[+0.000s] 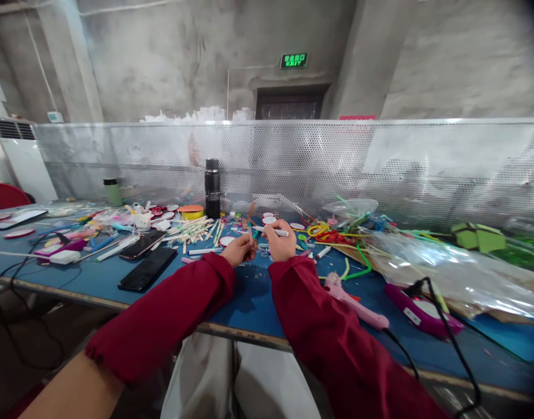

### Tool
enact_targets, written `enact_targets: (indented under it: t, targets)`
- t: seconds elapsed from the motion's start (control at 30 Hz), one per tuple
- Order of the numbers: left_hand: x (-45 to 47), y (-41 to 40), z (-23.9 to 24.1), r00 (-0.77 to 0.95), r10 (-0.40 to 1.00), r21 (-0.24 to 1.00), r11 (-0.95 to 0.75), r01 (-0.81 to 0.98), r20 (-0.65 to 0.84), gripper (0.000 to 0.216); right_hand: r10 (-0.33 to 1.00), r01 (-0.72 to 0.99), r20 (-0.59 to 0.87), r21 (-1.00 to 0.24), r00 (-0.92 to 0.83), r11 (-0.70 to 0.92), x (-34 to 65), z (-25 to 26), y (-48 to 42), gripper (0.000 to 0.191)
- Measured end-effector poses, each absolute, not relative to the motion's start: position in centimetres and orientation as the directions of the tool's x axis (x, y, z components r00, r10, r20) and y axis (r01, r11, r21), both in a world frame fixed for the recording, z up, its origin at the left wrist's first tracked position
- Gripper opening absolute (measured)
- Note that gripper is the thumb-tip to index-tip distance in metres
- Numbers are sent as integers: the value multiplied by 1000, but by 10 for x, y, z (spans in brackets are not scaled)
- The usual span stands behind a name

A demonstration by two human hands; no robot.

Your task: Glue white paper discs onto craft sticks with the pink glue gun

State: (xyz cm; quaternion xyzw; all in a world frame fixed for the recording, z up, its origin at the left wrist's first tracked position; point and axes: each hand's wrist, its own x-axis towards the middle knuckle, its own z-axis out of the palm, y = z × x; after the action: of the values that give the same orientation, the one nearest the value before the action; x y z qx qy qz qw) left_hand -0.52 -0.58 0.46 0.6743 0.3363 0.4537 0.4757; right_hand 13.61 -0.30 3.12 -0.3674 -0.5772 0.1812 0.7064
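Over the front middle of the blue table, my left hand (239, 250) is closed on a thin, flat brown stick (251, 214) that stands nearly upright from the fingers. Just to its right, my right hand (281, 243) grips a white marker pen (281, 233), whose left end points at the stick. Whether the pen's tip touches the stick is too small to tell. Dark red sleeves cover both forearms. Below and right of my right hand lies a pink glue gun (358, 305) with a black cord. Loose craft pieces lie around both hands.
Two black phones (148, 269) lie left of my hands. Behind them are a pile of pale sticks (197, 230) and a black bottle (212, 189). A purple device (419, 311) with a cable and clear plastic bags (459, 267) lie right. A perforated metal screen (288, 163) borders the back.
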Motion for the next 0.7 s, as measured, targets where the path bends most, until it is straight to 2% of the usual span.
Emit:
enact_targets:
  t: [0.33,0.53,0.7]
  targets:
    - [-6,-7,4,382,878,948,-317,12,289,45,687,185,692,-721,221,667,136,31,-5,16]
    - [-6,-7,4,370,878,945,-328,3,304,44,683,182,686,-727,252,662,136,31,-5,15]
    - [-5,-6,4,363,885,950,-312,2,290,43,647,249,730,-683,221,686,136,29,-6,20]
